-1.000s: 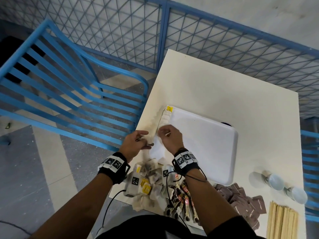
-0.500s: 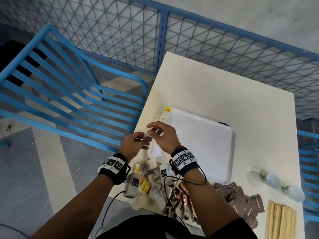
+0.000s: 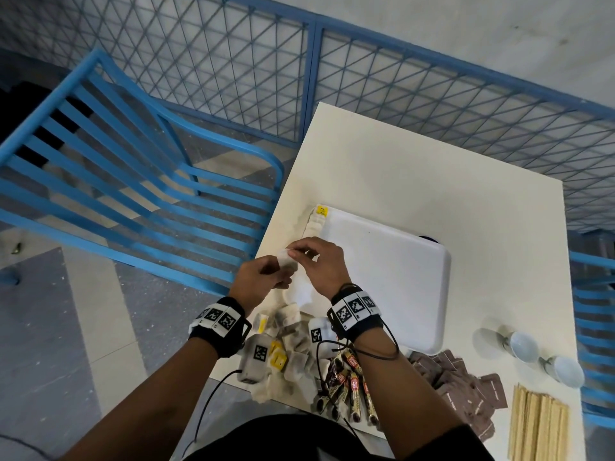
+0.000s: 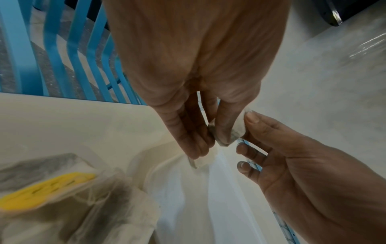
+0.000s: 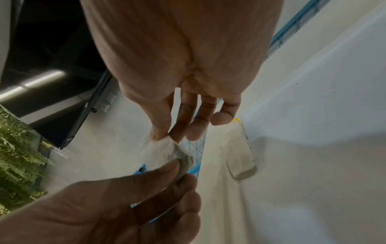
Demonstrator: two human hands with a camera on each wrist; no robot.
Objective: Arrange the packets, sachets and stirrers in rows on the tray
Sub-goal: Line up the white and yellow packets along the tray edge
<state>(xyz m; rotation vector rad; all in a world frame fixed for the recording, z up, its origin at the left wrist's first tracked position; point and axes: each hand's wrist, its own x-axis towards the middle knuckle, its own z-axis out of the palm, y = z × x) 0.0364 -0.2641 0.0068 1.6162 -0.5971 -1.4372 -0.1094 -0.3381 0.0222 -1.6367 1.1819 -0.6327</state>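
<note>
Now both hands pinch 1 tea bag (image 3: 287,261): left hand (image 3: 258,283) low, right hand (image 3: 318,265) high, just beside the tray (image 3: 399,277).

Soft, even daylight; wrist views blurred and edge-warped, with glare on a dark panel (image 5: 31,85).

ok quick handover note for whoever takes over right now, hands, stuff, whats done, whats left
Left hand and right hand both pinch one tea bag, held above the near left corner of the tray.
Done: a short row of tea bags along the tray's left edge.
Left: the tea bag pile, stick sachets, brown packets and wooden stirrers, all lying on the table at its near edge.
</note>
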